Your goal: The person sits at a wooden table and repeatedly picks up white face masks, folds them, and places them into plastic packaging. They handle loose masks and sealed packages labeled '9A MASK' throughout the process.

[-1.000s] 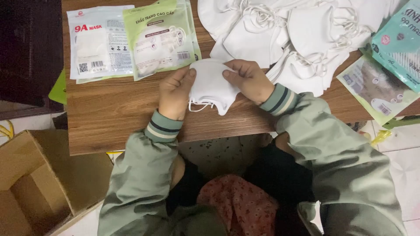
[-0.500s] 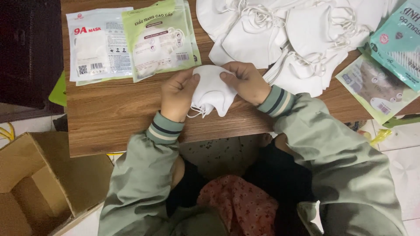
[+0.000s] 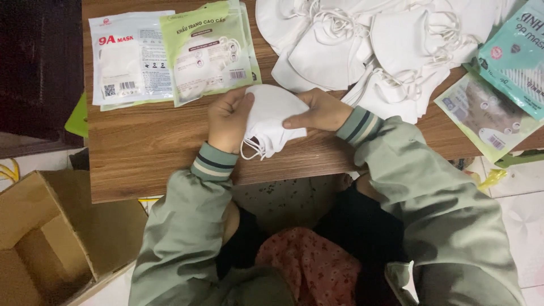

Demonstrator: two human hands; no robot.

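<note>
Mask [image 3: 272, 116]: held at both sides, loops hanging below the grip.
Left hand [image 3: 228, 120]: closed on the mask.
Right hand [image 3: 318, 110]: closed on the mask.
Pile [image 3: 368, 45]: lying just past the grip.

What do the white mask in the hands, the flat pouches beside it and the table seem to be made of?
White mask: soft matte fabric, probably non-woven; it creases under both hands.
Flat pouches: thin glossy plastic film, with glare and a partly see-through front.
Table: brown wood grain, smooth; whether solid wood or laminate cannot be told.
</note>
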